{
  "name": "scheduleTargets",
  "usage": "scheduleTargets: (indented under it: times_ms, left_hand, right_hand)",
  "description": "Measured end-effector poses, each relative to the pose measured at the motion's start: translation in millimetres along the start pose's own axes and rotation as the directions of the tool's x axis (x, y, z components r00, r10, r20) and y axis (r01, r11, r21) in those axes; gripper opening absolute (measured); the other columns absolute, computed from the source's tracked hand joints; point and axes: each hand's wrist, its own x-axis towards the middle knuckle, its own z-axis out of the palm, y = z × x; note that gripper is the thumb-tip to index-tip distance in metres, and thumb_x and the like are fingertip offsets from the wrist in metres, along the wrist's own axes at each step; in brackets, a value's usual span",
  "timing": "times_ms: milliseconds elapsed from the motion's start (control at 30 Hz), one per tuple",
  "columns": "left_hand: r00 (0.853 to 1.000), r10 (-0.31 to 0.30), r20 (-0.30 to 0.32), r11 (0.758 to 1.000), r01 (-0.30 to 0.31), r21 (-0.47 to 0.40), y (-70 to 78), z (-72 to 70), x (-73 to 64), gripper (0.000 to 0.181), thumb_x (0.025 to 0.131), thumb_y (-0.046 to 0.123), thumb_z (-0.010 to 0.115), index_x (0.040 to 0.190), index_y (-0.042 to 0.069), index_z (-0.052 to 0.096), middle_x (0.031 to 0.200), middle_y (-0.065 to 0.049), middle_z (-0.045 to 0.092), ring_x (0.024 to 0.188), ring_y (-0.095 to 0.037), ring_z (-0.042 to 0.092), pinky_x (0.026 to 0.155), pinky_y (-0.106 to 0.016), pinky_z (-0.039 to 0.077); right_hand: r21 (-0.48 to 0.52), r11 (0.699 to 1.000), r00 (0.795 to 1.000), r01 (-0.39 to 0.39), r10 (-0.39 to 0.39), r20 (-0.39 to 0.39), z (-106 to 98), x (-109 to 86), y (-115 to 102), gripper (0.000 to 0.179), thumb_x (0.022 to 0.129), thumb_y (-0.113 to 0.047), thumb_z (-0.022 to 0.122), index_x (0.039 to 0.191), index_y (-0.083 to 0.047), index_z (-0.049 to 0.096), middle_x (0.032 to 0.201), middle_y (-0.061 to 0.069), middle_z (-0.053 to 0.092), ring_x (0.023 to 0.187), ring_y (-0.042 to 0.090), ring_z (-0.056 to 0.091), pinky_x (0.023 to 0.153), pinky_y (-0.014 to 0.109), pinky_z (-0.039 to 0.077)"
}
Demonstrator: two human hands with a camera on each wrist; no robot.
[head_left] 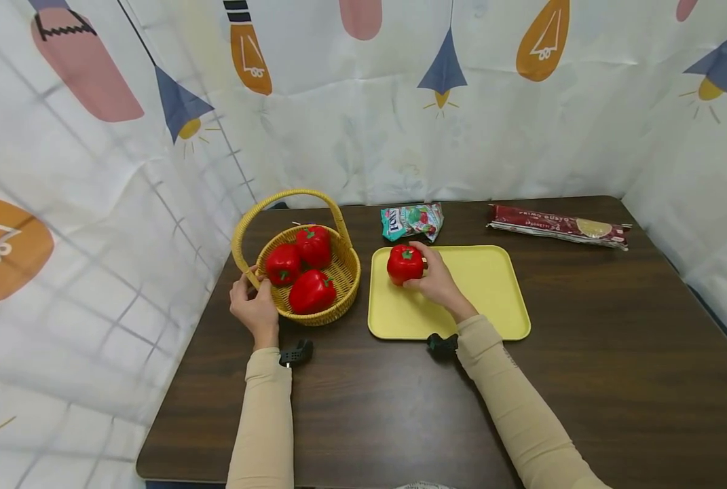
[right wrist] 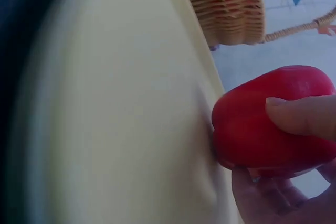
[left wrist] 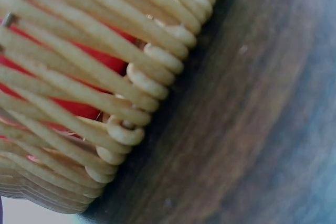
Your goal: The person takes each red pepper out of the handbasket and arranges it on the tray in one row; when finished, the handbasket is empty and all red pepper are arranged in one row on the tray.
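My right hand [head_left: 438,277] holds a red bell pepper [head_left: 404,265] at the left part of a yellow tray [head_left: 479,285]. In the right wrist view the thumb lies along one side of the pepper [right wrist: 262,124] and the fingers curl round the other. The pepper is close to the tray surface; I cannot tell whether it touches. At the left, my left hand [head_left: 256,309] grips the rim of a yellow wicker basket [head_left: 349,288] by the foot of its handle. Three red bell peppers lie inside the basket. Only basket weave [left wrist: 94,77] and tabletop show in the left wrist view.
Behind the tray lies a teal FOX'S candy packet [head_left: 412,221]. A long dark red packet [head_left: 558,226] is at the back right of the brown table [head_left: 613,360]. The basket's tall handle [head_left: 290,193] arches up, and a patterned curtain [head_left: 363,149] hangs behind.
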Motion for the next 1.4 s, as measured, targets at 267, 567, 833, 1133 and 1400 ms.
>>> scheduleTargets:
  times_ms: [267, 567, 833, 1133, 1400]
  left_hand:
    - [1.000, -0.004, 0.018, 1.000, 0.003, 0.014, -3.0, -1.9, 0.6, 0.018, 0.083, 0.002, 0.067, 0.099, 0.003, 0.075, 0.085, -0.014, 0.063, 0.085, -0.008, 0.052, 0.072, -0.022, 0.044]
    - [1.000, -0.007, -0.005, 1.000, 0.007, -0.002, 20.4, 0.0, -2.9, 0.019, 0.081, -0.006, 0.065, 0.098, -0.007, 0.072, 0.086, -0.027, 0.061, 0.082, -0.003, 0.050, 0.071, -0.018, 0.041]
    - [1.000, -0.011, 0.001, 1.000, 0.011, -0.013, 36.7, -0.9, -6.1, 0.020, 0.080, -0.007, 0.065, 0.099, -0.009, 0.071, 0.087, -0.029, 0.060, 0.082, -0.003, 0.050, 0.072, -0.020, 0.041]
    - [1.000, -0.012, 0.007, 1.000, 0.012, -0.009, 38.3, -2.2, -6.7, 0.019, 0.080, -0.007, 0.065, 0.098, -0.005, 0.073, 0.088, -0.027, 0.061, 0.083, -0.004, 0.050, 0.073, -0.019, 0.041]
    - [1.000, -0.016, 0.019, 1.000, 0.017, -0.012, 37.0, -3.0, -6.3, 0.017, 0.082, -0.006, 0.065, 0.098, -0.009, 0.070, 0.089, -0.027, 0.061, 0.083, -0.003, 0.050, 0.072, -0.022, 0.042]
  right_hand:
    - [-0.080, 0.995, 0.998, 0.060, -0.058, 0.032, 17.2, -1.4, -3.1, 0.088, 0.080, -0.009, 0.078, 0.153, -0.012, 0.028, 0.145, 0.020, 0.034, 0.119, 0.038, 0.048, 0.095, 0.047, 0.048]
    - [0.005, 0.999, 0.998, 0.047, -0.047, 0.038, 23.8, -1.9, -4.9, 0.085, 0.084, -0.009, 0.076, 0.153, -0.008, 0.026, 0.151, 0.016, 0.036, 0.126, 0.039, 0.049, 0.096, 0.045, 0.048]
    - [0.061, 0.997, 0.999, 0.049, -0.049, -0.006, 34.2, 0.9, 0.1, 0.084, 0.083, -0.008, 0.076, 0.152, -0.009, 0.029, 0.149, 0.018, 0.039, 0.124, 0.039, 0.052, 0.096, 0.044, 0.049]
    - [0.046, 0.996, 0.997, 0.074, -0.073, -0.025, 38.3, -0.4, -1.3, 0.086, 0.083, -0.008, 0.076, 0.154, -0.009, 0.027, 0.146, 0.020, 0.042, 0.121, 0.040, 0.054, 0.096, 0.045, 0.048]
    - [0.041, 0.998, 0.999, 0.046, -0.046, -0.008, 32.0, -2.7, -8.2, 0.091, 0.082, -0.015, 0.079, 0.154, -0.006, 0.023, 0.150, 0.019, 0.038, 0.125, 0.039, 0.049, 0.098, 0.046, 0.047]
